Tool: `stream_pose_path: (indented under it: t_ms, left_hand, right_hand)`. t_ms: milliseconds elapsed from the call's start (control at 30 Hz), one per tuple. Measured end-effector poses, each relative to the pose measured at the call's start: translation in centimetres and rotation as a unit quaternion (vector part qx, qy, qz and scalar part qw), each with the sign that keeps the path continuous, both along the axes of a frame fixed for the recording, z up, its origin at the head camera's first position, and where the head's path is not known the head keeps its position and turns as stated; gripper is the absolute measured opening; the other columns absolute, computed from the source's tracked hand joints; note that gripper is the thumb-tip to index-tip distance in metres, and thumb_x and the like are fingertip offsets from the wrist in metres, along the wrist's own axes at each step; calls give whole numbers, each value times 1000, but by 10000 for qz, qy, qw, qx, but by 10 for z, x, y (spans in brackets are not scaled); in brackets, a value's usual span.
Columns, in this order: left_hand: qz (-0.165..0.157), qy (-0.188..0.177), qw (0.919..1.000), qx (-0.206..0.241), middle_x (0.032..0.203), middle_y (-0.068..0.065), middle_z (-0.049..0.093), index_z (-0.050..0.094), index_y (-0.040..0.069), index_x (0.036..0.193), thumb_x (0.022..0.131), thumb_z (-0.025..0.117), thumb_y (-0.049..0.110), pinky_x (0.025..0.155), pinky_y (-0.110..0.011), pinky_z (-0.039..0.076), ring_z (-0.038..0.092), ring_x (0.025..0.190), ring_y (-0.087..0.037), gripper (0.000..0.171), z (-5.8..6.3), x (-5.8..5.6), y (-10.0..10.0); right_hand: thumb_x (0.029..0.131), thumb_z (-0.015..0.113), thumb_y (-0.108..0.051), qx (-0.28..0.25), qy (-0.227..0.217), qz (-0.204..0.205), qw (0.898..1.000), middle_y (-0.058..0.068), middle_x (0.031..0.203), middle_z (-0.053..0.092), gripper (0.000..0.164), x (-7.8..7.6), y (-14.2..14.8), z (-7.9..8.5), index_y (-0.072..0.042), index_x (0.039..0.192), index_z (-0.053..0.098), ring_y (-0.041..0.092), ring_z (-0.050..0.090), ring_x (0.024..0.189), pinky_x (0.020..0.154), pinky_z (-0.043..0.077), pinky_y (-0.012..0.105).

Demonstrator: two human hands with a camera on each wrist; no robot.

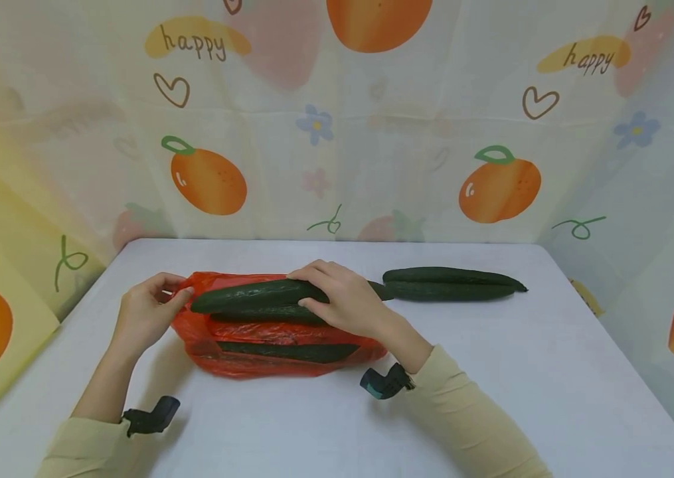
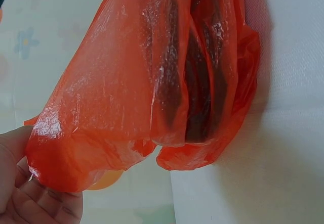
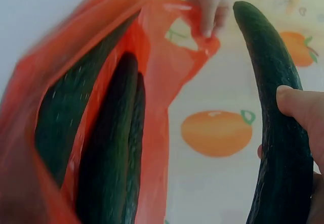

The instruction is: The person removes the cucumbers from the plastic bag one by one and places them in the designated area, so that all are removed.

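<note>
A thin red plastic bag (image 1: 199, 352) lies on its side across the white table. My left hand (image 1: 144, 312) pinches the bag's left edge between thumb and fingers, and in the left wrist view that edge is stretched away from the bundle. Several dark green cucumbers (image 3: 104, 158) are inside the bag, seen through its mouth in the right wrist view. Over the bag, my right hand (image 1: 345, 302) grips another long cucumber (image 1: 253, 294) with thumb on one side and fingers on the other. This cucumber is lifted apart from those in the bag.
Two more cucumbers (image 1: 453, 284) lie side by side to the right of the bag, near the far part of the white table (image 1: 552, 398). A fruit-printed cloth (image 1: 360, 159) hangs behind the table's back edge.
</note>
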State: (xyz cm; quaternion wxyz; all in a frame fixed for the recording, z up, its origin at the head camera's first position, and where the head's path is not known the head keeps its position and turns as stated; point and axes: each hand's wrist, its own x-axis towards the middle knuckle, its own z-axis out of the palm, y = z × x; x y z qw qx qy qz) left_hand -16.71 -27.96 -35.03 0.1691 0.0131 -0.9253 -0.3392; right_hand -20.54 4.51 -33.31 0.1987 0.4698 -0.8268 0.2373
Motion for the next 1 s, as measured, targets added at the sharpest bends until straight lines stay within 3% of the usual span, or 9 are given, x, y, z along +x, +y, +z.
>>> stream_pose_path:
  t_ms: [367, 1000]
  left_hand:
    - [53, 77, 10000, -27, 90, -13, 65, 63, 6, 102, 89, 59, 31, 49, -22, 47, 52, 74, -19, 28, -2, -1, 0]
    - [22, -34, 10000, 16, 91, -14, 64, 62, 6, 103, 90, 57, 31, 49, -24, 47, 52, 74, -20, 28, -4, -4, 2]
  right_hand:
    - [85, 65, -21, 156, 63, -281, 9995, -2, 111, 60, 35, -16, 33, -5, -15, 120, 58, 14, 57, 102, 87, 48, 28]
    - [83, 68, -18, 102, -344, -919, 9951, 2, 111, 60, 38, -30, 98, -8, -16, 120, 57, 18, 57, 97, 82, 50, 35]
